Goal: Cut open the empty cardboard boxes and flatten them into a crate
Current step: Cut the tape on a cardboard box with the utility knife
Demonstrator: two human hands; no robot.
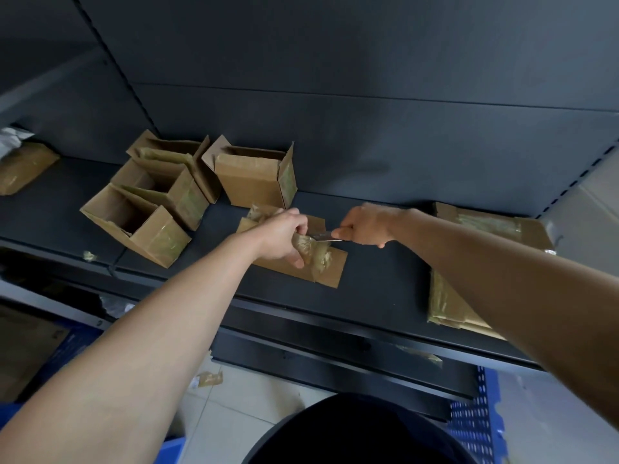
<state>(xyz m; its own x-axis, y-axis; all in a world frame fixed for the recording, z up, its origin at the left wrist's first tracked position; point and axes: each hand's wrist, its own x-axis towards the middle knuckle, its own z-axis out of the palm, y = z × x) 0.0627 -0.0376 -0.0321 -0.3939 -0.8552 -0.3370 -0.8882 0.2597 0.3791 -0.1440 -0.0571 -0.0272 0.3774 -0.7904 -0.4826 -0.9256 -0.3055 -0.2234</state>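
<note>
**Cardboard under the blade near the shelf's front edge**

Cardboard, brown and streaked with yellowed tape, lies low on the dark shelf, about midway along it and near its front edge. This box is the one being worked and looks nearly flat. The left hand reaches over it, fingers curled and pinching a crumpled band of tape at the top of the box. The right hand is closed in a fist round the handle of a knife, whose blade points toward the left hand and sits just beside its fingers.

Three open boxes stand toward the shelf's left end and back, uncut. A flattened stack lies at the right end, partly under the right forearm. A blue perforated crate shows below the front edge, on the floor.

The step in hand appears to be slitting the tape seam. The next move likely calls for drawing the blade along the seam and away from the left fingers, since the edge is so close to them, then pressing the panels flat before carrying them down to the crate.
</note>
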